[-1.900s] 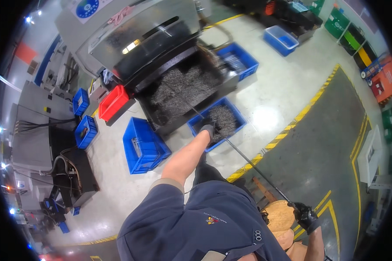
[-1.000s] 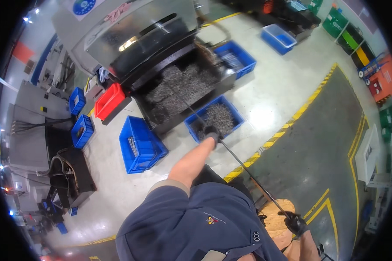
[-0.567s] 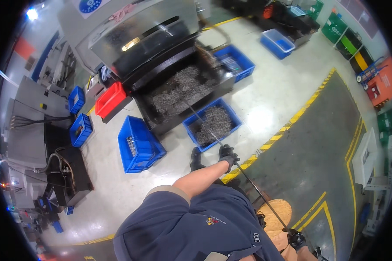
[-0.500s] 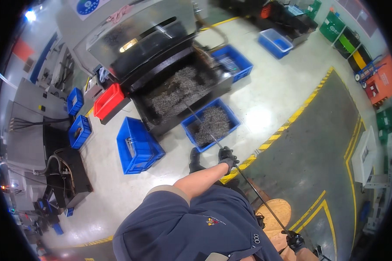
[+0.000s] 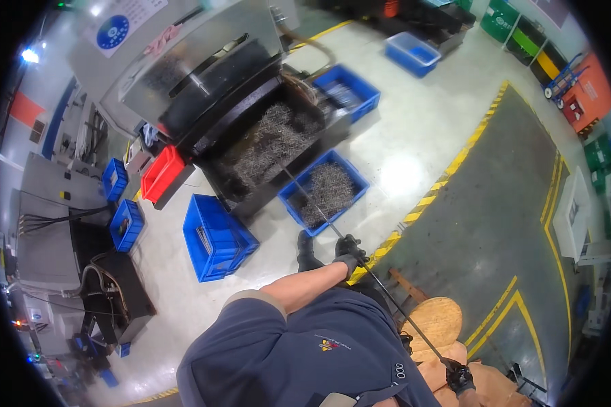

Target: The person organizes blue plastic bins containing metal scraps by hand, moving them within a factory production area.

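In the head view, the person stands on a pale, glossy floor (image 5: 366,142) that throws back a bright patch of light, and a curving strip of yellow-and-black tape (image 5: 448,182) parts it from a dark walkway (image 5: 475,210) marked with yellow lines. A grey machine (image 5: 176,71) stands ahead, with a black tray (image 5: 254,201) at its foot holding tangled metal shavings (image 5: 278,129). Just before the tray sits a blue bin (image 5: 348,170) partly filled with similar shavings. A long thin rod (image 5: 409,315) slants across this bin, its far end among the shavings in the tray. The black-gloved left hand (image 5: 349,249) has its fingers curled around the rod just beyond the bin; the gloved right hand (image 5: 459,376) is wrapped around it farther back, beside a round wooden top (image 5: 438,325). To the left are a red bin (image 5: 161,175), blue crates (image 5: 217,266) and a grey cabinet (image 5: 54,190); at far right, a blue hand truck (image 5: 558,87) stands by an orange unit (image 5: 594,91).
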Tool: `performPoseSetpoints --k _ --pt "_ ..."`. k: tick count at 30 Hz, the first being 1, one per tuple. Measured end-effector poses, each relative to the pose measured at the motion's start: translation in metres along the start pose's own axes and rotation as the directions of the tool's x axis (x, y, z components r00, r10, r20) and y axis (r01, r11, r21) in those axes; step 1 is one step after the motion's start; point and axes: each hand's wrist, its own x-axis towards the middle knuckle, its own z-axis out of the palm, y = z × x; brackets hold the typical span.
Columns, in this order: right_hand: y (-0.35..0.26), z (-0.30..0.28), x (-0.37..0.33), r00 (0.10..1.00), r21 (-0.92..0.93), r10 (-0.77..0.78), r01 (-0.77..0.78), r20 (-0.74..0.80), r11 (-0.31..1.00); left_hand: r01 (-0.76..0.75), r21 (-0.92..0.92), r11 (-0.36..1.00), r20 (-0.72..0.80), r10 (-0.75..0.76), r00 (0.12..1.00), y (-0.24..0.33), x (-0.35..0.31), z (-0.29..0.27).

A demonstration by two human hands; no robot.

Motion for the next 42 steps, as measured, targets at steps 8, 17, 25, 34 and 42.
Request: performPoseSetpoints --k 8,17,25,34,42 --pt "-0.118 -0.059 0.077 0.685 0.716 0.420 -0.689 0.596 0.108 0.278 0.493 0.824 -0.429 -0.048 0.902 0.081 -0.001 0.096" --pt "-0.108 -0.039 0.095 0.612 0.546 0.578 -0.777 0.539 0.313 0.315 0.464 0.828 -0.414 -0.112 0.903 0.139 0.003 0.114" --pt "-0.098 -0.009 0.188 0.950 0.244 -0.095 0.020 0.299 0.970 0.277 0.951 0.140 -0.309 0.347 0.886 0.270 0.115 -0.034" --pt "-0.157 -0.081 0.161 0.674 0.520 0.368 -0.734 0.641 0.437 0.148 0.648 0.747 -0.496 0.267 0.826 0.207 0.038 0.024" --pt "-0.220 -0.058 0.284 0.956 0.284 0.003 -0.090 0.293 0.955 0.300 0.950 0.084 -0.311 0.341 0.887 0.346 0.075 -0.046"
